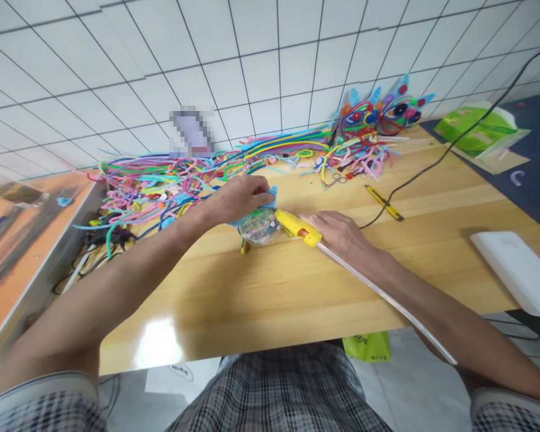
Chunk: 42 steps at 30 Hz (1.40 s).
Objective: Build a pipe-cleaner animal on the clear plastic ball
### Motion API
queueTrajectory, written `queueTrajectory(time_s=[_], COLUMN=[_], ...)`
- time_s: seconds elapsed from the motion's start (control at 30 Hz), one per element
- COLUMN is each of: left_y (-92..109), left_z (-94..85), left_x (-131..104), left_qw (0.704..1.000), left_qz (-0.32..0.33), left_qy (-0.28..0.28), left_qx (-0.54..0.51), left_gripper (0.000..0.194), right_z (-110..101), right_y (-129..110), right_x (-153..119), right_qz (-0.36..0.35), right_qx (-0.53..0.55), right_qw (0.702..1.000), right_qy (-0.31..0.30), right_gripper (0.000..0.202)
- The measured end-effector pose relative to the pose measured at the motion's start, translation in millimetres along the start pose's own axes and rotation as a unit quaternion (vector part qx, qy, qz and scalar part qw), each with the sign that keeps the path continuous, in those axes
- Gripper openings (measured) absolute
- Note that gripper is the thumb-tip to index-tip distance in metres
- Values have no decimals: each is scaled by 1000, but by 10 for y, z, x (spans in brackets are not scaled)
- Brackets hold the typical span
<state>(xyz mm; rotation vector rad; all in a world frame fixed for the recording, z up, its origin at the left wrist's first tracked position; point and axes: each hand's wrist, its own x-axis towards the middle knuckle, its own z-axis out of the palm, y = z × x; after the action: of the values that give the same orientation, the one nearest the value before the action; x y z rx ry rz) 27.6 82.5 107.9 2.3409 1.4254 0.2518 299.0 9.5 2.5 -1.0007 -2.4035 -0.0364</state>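
My right hand (pixel 339 234) is wrapped round a yellow hot glue gun (pixel 299 228), with a long clear glue stick (pixel 382 294) trailing from its back over my forearm. The gun's front end points left, close to a round craft piece of clear, shiny plastic (pixel 258 227). My left hand (pixel 243 198) closes from above on a blue fuzzy pipe-cleaner piece (pixel 273 193) at the top of that craft piece. Its fingertips are pinched together, and part of the blue piece is hidden under them. Whether the nozzle touches the craft piece, I cannot tell.
Heaps of colourful pipe cleaners (pixel 198 180) line the wall. Two decorated eye masks (pixel 400 111) lean at the back right, above scissors (pixel 339 179). A yellow utility knife (pixel 384 203), black cable (pixel 432 162), white box-like device (pixel 517 273) and green package (pixel 477 129) are on the right.
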Motion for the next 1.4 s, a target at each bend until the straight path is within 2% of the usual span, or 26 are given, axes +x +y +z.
queueTrajectory(time_s=[0.93,1.17,1.4], left_y=[-93,-40,-20], left_z=[15,15,16], left_x=[-11,-19,-55], left_qw=[1000,1000,1000], left_qz=[9,1,6], left_qy=[16,16,19], left_qx=[-4,-2,-16], left_gripper=[27,25,26], right_z=[6,-1,54], right_y=[35,7,15], right_x=[-41,-12,-35], right_qz=[-12,-35,-6], right_qx=[-32,-17,-4], right_qw=[999,999,1000], right_qy=[2,28,25], right_gripper=[33,33,33])
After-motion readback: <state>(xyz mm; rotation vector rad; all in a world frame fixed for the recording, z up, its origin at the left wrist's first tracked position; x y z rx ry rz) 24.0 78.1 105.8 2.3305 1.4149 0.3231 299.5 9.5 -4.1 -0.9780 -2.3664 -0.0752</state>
